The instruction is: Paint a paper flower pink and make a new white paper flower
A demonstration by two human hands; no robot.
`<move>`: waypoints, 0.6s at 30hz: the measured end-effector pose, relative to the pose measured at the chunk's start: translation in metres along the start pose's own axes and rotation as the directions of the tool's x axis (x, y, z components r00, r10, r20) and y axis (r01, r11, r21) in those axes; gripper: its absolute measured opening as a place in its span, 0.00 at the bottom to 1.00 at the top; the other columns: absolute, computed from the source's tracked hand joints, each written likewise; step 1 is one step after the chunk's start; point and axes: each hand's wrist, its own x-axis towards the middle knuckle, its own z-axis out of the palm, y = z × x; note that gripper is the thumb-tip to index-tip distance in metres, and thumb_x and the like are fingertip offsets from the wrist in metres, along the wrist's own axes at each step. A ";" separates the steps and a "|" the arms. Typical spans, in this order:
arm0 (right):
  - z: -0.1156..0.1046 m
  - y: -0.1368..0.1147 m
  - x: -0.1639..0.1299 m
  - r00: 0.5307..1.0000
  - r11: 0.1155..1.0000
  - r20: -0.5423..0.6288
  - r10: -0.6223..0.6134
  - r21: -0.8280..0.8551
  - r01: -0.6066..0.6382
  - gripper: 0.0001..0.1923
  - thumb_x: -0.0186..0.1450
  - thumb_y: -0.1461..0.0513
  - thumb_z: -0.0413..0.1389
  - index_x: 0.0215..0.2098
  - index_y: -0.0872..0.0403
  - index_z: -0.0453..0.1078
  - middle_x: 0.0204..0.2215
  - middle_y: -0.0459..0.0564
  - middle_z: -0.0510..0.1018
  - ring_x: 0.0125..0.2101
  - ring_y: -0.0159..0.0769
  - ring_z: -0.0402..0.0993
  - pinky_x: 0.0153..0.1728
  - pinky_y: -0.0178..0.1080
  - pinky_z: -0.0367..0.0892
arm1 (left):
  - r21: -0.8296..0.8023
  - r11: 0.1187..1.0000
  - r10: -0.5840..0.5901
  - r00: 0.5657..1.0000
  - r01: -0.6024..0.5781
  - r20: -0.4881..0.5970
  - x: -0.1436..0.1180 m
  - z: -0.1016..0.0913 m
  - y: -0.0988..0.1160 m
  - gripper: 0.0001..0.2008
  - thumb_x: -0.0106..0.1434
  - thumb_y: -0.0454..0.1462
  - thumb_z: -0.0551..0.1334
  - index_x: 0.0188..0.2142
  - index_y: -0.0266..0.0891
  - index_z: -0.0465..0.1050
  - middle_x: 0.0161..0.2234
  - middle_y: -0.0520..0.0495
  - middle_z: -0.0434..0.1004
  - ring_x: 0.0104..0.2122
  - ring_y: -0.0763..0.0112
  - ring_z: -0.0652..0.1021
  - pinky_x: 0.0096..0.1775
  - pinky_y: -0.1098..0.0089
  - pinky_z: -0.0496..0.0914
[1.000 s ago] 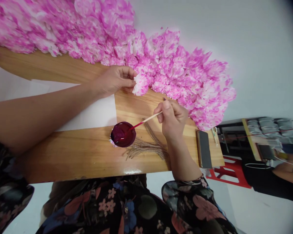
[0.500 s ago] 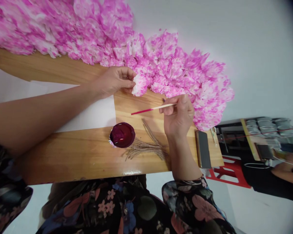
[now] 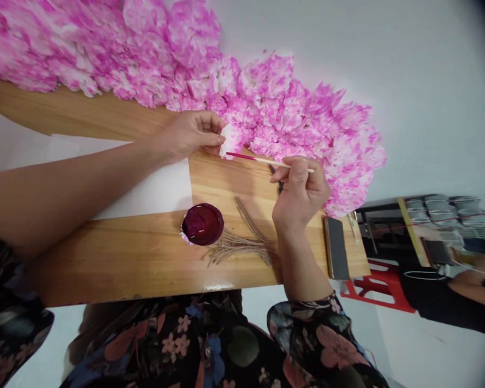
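My left hand (image 3: 198, 132) pinches the edge of a white and pink flower (image 3: 233, 139) between thumb and fingers, above the table. My right hand (image 3: 301, 188) grips a thin wooden stick (image 3: 262, 160) whose far half is stained dark red. The stick's red tip lies at the lower edge of the flower; whether it touches I cannot tell. Below, on the table, stands a small cup of dark red liquid (image 3: 203, 224). A bundle of thin brown stems (image 3: 246, 245) lies to the right of the cup.
Pink and white flowers (image 3: 145, 59) are heaped along the back of the wooden table (image 3: 137, 264). White paper (image 3: 161, 188) lies under my left forearm. A phone (image 3: 337, 248) rests near the right edge. Beyond are a red stool (image 3: 382, 285) and another person's arm (image 3: 475, 280).
My right hand has moved slightly up and right and turned the stick, so its red tip has gone up to the flower. My left hand has stayed in place.
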 end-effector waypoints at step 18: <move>0.000 0.022 0.011 0.991 0.991 -0.025 -0.129 0.017 0.129 0.22 0.73 0.41 0.57 0.37 0.48 0.75 0.23 0.40 0.72 0.22 0.27 0.70 0.26 0.35 0.68 | 0.023 0.999 0.027 0.998 -0.028 0.058 -0.001 -0.001 0.003 0.11 0.58 0.27 0.76 0.36 0.38 0.77 0.28 0.54 0.79 0.29 0.71 0.82 0.37 0.68 0.78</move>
